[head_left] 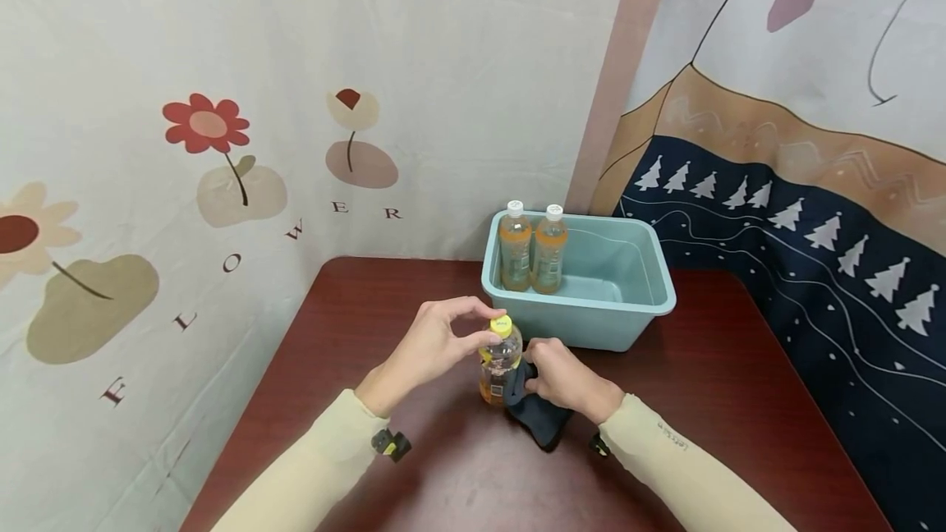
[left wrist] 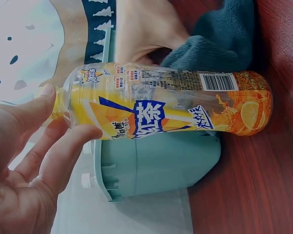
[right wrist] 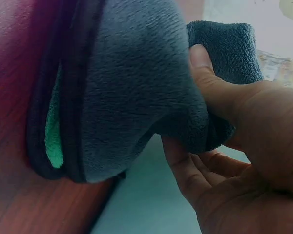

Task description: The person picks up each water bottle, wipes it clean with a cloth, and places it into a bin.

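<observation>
A clear drink bottle (head_left: 497,368) with a yellow cap (head_left: 501,325) and an orange-and-yellow label stands upright on the table. My left hand (head_left: 445,341) pinches it by the cap between thumb and fingers. In the right hand (head_left: 563,376) is a dark grey cloth (head_left: 538,417), gripped by thumb and fingers against the bottle's right side. The right wrist view shows the cloth (right wrist: 136,92) folded over, with a black hem and a bit of green inside. Its lower end hangs down to the tabletop.
Just behind the bottle sits a light blue plastic bin (head_left: 591,318). Two white-capped bottles, one on the left (head_left: 515,253) and one beside it (head_left: 549,257), stand in its left end. The dark red table (head_left: 369,294) meets a printed cloth backdrop (head_left: 443,64).
</observation>
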Demonstrator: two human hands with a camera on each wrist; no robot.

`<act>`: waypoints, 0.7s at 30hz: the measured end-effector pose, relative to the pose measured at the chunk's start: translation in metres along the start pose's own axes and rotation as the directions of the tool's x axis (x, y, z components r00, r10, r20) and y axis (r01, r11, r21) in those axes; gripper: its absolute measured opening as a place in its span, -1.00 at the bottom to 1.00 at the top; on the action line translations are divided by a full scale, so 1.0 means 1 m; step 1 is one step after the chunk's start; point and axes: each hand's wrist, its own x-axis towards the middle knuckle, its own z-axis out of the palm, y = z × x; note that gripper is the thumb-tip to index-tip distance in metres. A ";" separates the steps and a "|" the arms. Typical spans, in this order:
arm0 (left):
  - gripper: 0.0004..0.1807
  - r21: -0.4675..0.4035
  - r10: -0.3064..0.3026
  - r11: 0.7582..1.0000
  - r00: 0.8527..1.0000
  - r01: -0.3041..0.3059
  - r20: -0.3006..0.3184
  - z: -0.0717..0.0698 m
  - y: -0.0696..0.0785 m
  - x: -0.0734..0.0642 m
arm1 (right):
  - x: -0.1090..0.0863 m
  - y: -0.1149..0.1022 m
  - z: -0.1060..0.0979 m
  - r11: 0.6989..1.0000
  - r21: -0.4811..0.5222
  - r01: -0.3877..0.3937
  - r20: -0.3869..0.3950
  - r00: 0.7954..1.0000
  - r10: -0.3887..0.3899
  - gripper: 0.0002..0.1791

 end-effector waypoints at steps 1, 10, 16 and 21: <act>-0.66 0.001 -0.001 1.000 1.000 0.001 -0.001 0.000 0.000 0.000 | 0.000 0.002 0.003 1.000 0.000 -0.003 0.007 1.000 0.003 -0.81; -0.65 -0.001 -0.013 1.000 1.000 0.013 0.001 0.002 -0.001 -0.001 | 0.000 0.010 0.014 0.999 0.036 -0.026 0.014 1.000 0.025 -0.48; -0.65 0.009 -0.015 1.000 1.000 0.015 -0.002 0.002 -0.001 -0.001 | -0.001 0.008 0.010 0.999 0.046 0.004 0.000 1.000 -0.004 -0.54; -0.65 0.026 0.000 1.000 1.000 0.000 -0.008 0.003 -0.001 -0.001 | -0.003 0.005 0.000 0.996 0.088 -0.005 -0.018 1.000 0.006 -0.68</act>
